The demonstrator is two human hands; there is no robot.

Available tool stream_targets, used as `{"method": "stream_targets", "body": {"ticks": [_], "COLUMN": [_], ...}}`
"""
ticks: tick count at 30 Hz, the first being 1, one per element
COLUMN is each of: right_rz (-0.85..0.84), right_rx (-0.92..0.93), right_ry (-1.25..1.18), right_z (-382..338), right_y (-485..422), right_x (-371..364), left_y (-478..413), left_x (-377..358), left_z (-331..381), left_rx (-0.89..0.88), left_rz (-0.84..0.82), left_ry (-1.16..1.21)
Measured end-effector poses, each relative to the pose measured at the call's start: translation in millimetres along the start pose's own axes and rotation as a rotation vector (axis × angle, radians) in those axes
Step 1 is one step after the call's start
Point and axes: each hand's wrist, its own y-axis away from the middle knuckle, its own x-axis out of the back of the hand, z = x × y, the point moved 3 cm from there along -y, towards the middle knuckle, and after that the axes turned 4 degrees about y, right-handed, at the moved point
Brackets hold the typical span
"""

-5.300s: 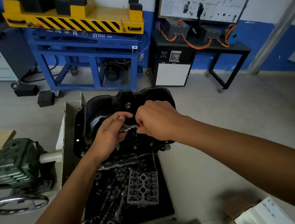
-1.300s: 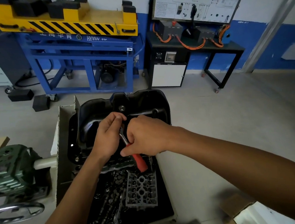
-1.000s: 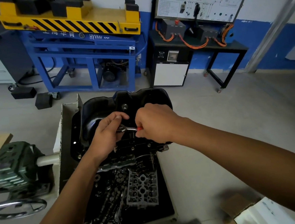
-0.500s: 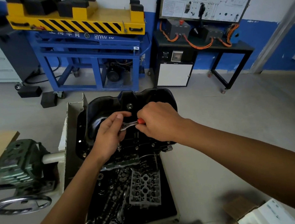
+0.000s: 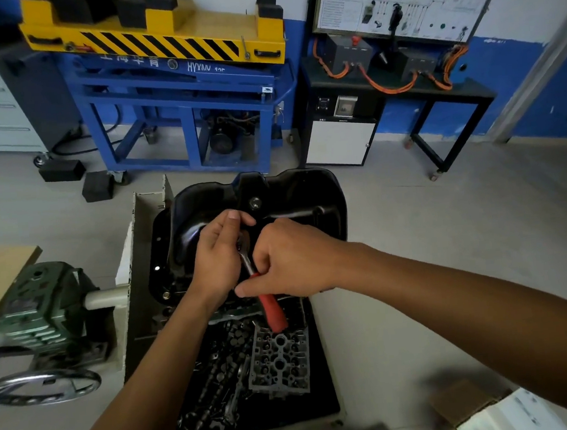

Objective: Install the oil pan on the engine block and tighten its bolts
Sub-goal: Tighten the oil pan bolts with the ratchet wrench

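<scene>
1. Oil pan (image 5: 294,193): I find the black pan at the centre of the frame, just above both hands. Its domed underside faces the camera. The flange on its left edge shows a bolt head (image 5: 166,294). A round plug (image 5: 255,202) sits near the top middle of the pan. What the pan rests on is hidden beneath it and the hands.

2. Wrench (image 5: 272,309): The tool lies diagonally at centre frame. Its metal head points up toward the pan, and its red grip points down and to the right.

3. Left hand (image 5: 217,257): It is closed around the wrench head, with the fingers curled over the top. I cannot tell which fastener the head is seated on.

4. Right hand (image 5: 292,258): It grips the wrench where the metal shank meets the red grip, with the thumb pointing left. The lower part of the red grip sticks out below the fist.

5. Surroundings:
- A dark tray (image 5: 324,405) fills the lower centre of the frame. It holds loose metal parts and a grey cast piece (image 5: 280,364) with many holes.
- A green gearbox (image 5: 42,308) with a handwheel (image 5: 44,388) stands at the left edge.
- A blue frame (image 5: 178,101) with a yellow striped top occupies the upper left.
- A black desk (image 5: 442,90) carrying orange cables stands at the upper right.
- A cardboard box (image 5: 470,403) lies at the lower right.
</scene>
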Motion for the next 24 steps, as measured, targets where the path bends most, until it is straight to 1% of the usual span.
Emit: {"method": "stream_targets", "body": {"ticks": [3, 7, 12, 16, 21, 24], "right_rz": [-0.015, -0.010, 0.086, 0.178, 0.254, 0.283], "right_rx": [-0.053, -0.091, -0.103, -0.080, -0.028, -0.026], "right_ry": [0.090, 0.251, 0.379, 0.388, 0.375, 0.380], "right_z": [11.2, 30.6, 46.7, 49.9, 43.1, 41.6], "right_y": [3.5, 7.6, 6.8, 0.9, -8.6, -10.5], "right_x": [10.7, 18.4, 18.5, 21.1, 16.8, 14.3], "left_y": [-3.8, -2.7, -0.7, 1.7, 1.5, 4.7], "left_x": [-8.7, -10.7, -8.8, -5.4, 3.4, 4.7], "left_z": [-0.3, -4.5, -6.4, -11.3, -11.6, -5.7], "left_rx": [-0.013, 0.029, 0.096, 0.118, 0.121, 0.068], "left_rz": [-0.012, -0.084, -0.233, -0.341, -0.336, -0.238], "left_ry": [-0.065, -0.060, -0.065, 0.000, 0.066, 0.050]}}
